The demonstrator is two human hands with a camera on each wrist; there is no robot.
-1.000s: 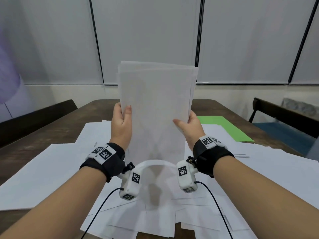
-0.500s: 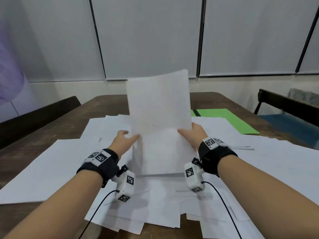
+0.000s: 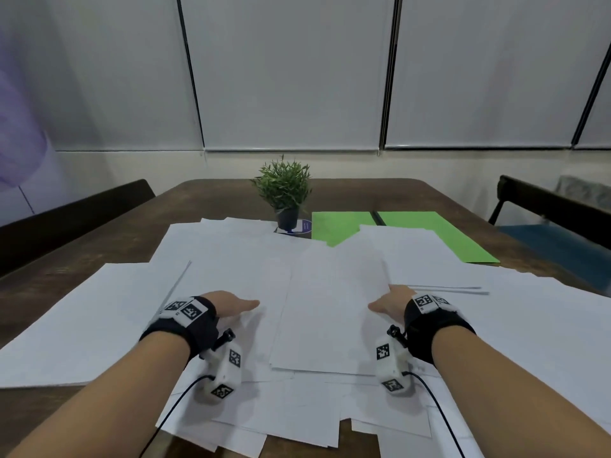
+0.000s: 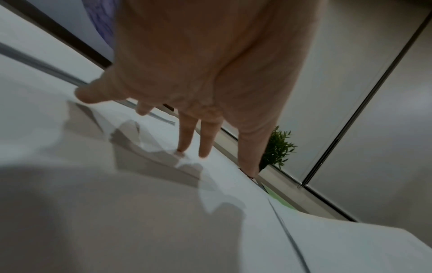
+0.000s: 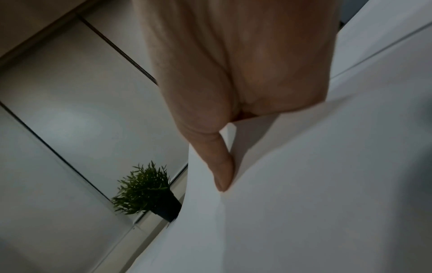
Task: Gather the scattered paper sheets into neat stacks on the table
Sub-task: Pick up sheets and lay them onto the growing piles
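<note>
A squared stack of white paper (image 3: 330, 309) lies flat on the loose sheets in the middle of the table, between my hands. My left hand (image 3: 231, 305) is to the left of the stack, fingers straight and spread; in the left wrist view its fingertips (image 4: 181, 150) touch the white sheets beneath. My right hand (image 3: 390, 300) is at the stack's right edge. In the right wrist view its thumb (image 5: 222, 166) lies on top of the paper (image 5: 304, 184), the edge runs into the crook of the thumb, and the fingers are hidden below.
Scattered white sheets (image 3: 99, 319) cover the brown table (image 3: 347, 193) on both sides and overhang its near edge. Behind them stand a small potted plant (image 3: 286, 193) and green sheets (image 3: 413, 229). Dark chairs flank the table, left (image 3: 66, 219) and right (image 3: 555, 206).
The stack was held upright on its lower edge by both hands; it has tipped forward and now lies flat. My left hand has let go and opened beside it.
</note>
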